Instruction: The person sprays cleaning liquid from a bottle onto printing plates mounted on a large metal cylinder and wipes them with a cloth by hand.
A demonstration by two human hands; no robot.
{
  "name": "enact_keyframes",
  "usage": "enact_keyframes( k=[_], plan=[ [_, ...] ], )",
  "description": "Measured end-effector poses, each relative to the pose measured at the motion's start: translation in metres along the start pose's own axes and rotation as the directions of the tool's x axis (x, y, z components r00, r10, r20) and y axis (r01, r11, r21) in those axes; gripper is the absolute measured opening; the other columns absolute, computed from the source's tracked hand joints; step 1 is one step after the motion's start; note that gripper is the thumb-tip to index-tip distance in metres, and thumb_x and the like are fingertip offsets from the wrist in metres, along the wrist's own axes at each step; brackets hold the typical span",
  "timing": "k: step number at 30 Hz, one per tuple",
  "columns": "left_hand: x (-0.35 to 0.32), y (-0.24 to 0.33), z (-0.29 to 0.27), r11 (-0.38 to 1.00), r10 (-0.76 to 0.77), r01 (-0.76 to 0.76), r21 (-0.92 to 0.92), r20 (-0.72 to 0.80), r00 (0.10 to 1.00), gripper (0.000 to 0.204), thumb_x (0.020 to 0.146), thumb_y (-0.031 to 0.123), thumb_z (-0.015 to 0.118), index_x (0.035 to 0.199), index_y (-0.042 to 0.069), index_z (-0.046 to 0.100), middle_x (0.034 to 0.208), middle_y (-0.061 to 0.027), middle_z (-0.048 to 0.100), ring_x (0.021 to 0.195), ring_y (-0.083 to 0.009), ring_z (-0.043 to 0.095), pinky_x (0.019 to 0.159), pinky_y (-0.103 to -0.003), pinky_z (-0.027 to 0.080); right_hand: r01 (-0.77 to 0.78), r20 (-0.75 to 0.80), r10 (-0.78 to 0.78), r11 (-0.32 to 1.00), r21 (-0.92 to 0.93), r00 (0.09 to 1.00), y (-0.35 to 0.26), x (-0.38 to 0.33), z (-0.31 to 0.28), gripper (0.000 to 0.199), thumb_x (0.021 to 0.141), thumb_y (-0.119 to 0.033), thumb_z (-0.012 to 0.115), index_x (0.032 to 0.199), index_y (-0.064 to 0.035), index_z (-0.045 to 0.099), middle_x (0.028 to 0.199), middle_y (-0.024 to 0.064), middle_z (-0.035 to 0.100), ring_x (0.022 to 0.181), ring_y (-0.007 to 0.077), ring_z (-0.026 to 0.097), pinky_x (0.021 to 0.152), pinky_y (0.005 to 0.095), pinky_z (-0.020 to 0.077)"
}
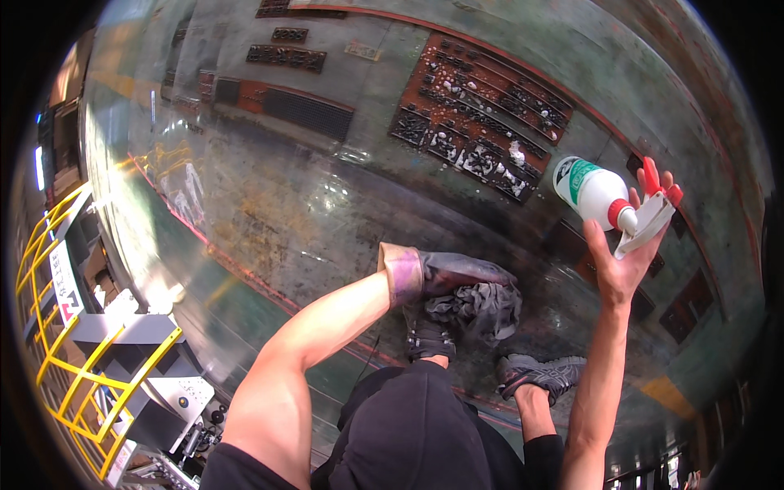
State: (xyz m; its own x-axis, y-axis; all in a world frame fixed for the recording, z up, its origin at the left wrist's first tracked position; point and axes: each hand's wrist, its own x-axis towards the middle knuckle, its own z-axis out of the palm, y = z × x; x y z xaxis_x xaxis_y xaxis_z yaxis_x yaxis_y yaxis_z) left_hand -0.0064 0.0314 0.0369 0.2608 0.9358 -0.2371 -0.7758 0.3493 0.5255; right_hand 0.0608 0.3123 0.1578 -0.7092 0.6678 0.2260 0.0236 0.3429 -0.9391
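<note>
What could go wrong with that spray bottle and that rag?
The white spray bottle might slip, because the right hand holds it tilted, by its spray head. If it leaks, that bare hand could get wet; only the left hand wears a glove. The dark rag might fall and get underfoot, since it looks bunched close to the shoes.

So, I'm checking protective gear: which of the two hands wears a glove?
The left hand, in a dark glove with a pale cuff, holding a dark rag. The right hand, holding a spray bottle, is bare.
</note>
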Motion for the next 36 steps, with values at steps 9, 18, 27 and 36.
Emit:
enact_keyframes(
  k=[9, 18, 27, 36],
  plan=[
    [-0.001, 0.122, -0.018, 0.726, 0.499, 0.206, 0.656, -0.709, 0.499, 0.042, 0.110, 0.023, 0.042, 0.138, 0.000, 0.062, 0.128, -0.0126, 0.070, 0.120, -0.0257, 0.064, 0.107, -0.037, 0.048, -0.415, 0.201, 0.630, 0.212, 0.885, 0.750, -0.013, -0.031, -0.070, 0.063, 0.102, -0.027, 0.046, 0.159, -0.0019, 0.036, 0.159, 0.0176, 0.046, 0.145, 0.0292, 0.046, 0.116, 0.0456, 0.0405],
    [0.043, 0.207, -0.008, 0.102, 0.839, 0.388, 0.916, -0.289, 0.461, 0.048, 0.096, 0.016, 0.073, 0.140, 0.000, 0.061, 0.138, -0.0209, 0.065, 0.125, -0.0304, 0.064, 0.105, -0.038, 0.051, -0.768, 0.237, 0.774, 0.441, 0.465, 0.588, 0.006, -0.082, -0.127, 0.018, 0.103, -0.016, 0.063, 0.110, -0.0014, 0.071, 0.107, 0.0083, 0.075, 0.091, 0.0212, 0.070, 0.082, 0.0350, 0.0551],
    [0.012, 0.171, -0.068, -0.305, 0.814, 0.498, 0.812, -0.049, 0.579, 0.065, 0.080, 0.018, 0.080, 0.141, 0.011, 0.060, 0.144, -0.0211, 0.057, 0.131, -0.0453, 0.054, 0.114, -0.057, 0.038, 0.048, 0.658, 0.503, 0.774, -0.632, 0.561, 0.007, -0.240, -0.233, 0.021, 0.082, -0.008, 0.065, 0.104, -0.0042, 0.066, 0.107, 0.0148, 0.068, 0.105, 0.0366, 0.064, 0.093, 0.0472, 0.0507],
    [0.019, 0.161, -0.074, -0.285, 0.882, 0.515, 0.808, 0.010, 0.471, 0.048, 0.080, 0.015, 0.083, 0.125, 0.012, 0.068, 0.126, -0.0154, 0.067, 0.123, -0.0401, 0.060, 0.112, -0.054, 0.041, -0.101, 0.653, 0.477, 0.844, -0.526, 0.588, 0.014, -0.317, -0.253, 0.042, 0.076, -0.009, 0.059, 0.118, -0.0068, 0.062, 0.127, 0.0163, 0.062, 0.124, 0.0397, 0.055, 0.107, 0.0563, 0.0390]
  ],
)
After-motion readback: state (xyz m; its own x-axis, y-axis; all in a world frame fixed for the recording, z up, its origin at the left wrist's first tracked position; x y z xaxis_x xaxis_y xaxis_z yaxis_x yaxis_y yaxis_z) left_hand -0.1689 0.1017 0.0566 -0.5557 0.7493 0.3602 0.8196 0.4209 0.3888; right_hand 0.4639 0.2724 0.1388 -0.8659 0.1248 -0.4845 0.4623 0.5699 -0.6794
